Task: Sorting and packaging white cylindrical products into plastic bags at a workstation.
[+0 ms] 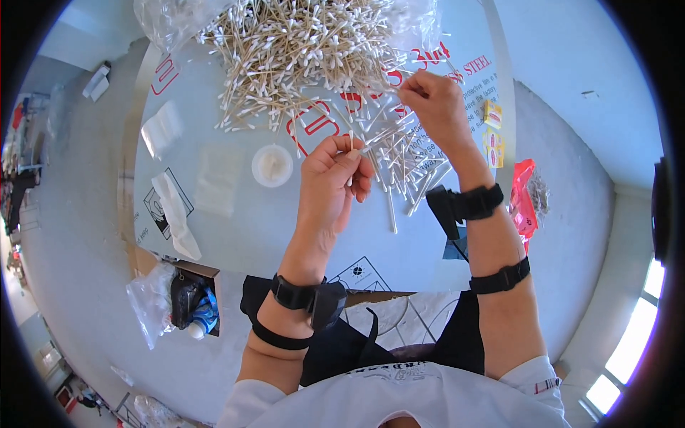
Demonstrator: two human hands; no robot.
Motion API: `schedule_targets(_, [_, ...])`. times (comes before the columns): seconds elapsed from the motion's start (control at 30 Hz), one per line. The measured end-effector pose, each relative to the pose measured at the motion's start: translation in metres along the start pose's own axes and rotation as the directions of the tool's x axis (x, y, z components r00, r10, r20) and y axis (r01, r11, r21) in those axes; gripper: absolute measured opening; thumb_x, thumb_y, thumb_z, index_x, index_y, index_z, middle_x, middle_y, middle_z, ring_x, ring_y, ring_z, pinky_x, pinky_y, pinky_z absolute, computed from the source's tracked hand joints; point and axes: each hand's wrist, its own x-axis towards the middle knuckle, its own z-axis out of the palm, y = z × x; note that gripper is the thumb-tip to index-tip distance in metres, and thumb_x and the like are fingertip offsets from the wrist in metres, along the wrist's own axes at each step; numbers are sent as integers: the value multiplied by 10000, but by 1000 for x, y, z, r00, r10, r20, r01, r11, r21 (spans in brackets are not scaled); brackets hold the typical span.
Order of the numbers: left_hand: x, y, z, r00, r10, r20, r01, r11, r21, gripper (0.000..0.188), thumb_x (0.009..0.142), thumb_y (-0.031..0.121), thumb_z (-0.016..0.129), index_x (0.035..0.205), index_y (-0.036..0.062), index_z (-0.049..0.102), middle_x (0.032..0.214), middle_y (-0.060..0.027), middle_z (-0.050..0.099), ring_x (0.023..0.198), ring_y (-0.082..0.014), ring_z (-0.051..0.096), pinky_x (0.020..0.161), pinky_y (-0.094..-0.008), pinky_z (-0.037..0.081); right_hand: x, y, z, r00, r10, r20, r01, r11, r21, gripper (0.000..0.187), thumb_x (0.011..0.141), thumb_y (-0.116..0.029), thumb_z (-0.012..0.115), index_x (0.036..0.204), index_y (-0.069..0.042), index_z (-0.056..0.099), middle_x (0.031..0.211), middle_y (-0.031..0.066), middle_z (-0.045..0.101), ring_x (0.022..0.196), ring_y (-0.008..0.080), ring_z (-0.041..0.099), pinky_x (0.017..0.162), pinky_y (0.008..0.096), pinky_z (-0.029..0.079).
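Note:
A heap of cotton swabs [307, 53] with white tips and tan sticks covers the far part of the table. My left hand [332, 175] is closed in front of it, with a cotton swab [350, 141] upright between thumb and fingers. Just right of that hand, a smaller scatter of cotton swabs [403, 160] with paler sticks lies loose. My right hand [435, 103] is pinched at the right edge of the heap; what its fingertips grip, if anything, is blurred. A round white tub [272, 165] stands left of my left hand.
Clear plastic bags [175, 21] flank the heap. On the table's left lie a folded clear packet [163, 129] and a white strip [175, 214]. Small yellow packets [494, 135] line the right edge. Below left, an open box [207, 274] holds a blue-and-white bottle [204, 317].

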Motion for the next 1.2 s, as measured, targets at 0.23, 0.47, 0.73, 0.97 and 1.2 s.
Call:
schedule_targets(0.23, [1,-2,3,987,28,-159,-49,990,-132,40,947,51,501,959,60,538,683,-35,545,516,-79,451,434,-227,344,-11,11,-6,990,-120,-77,116,992,-57,257,735,-229,732,860,-14,669,769,119,666,687,258,646,659,364,507])
schedule_targets(0.47, [0,2,-1,987,9,-160,-37,984,-173,40,945,68,498,913,80,519,636,27,411,496,-44,309,416,-201,267,34,-53,44,939,-325,-112,232,840,-491,473,754,-345,750,1101,-53,615,897,163,686,812,302,678,680,411,523])
schedule_targets(0.73, [1,4,-2,995,-28,-95,9,982,-190,37,946,76,506,926,73,537,634,21,428,498,-53,342,426,-213,281,54,-36,10,927,-326,-186,318,945,-73,141,788,-153,653,817,-19,619,686,83,637,655,182,605,607,329,486])
schedule_targets(0.97, [0,0,-6,993,21,-119,-47,975,-219,68,966,79,498,973,64,564,662,7,451,532,-81,388,445,-233,317,6,-24,-28,995,-96,28,95,995,43,222,719,-122,732,858,13,625,690,96,641,659,171,629,627,296,499])
schedule_targets(1.2, [1,1,-2,991,20,-132,-48,976,-214,58,963,83,495,980,51,541,662,-11,464,523,-87,385,458,-248,316,-5,-3,-33,996,-62,-61,54,990,-134,139,802,-77,707,861,19,626,763,30,634,695,79,581,647,233,484])
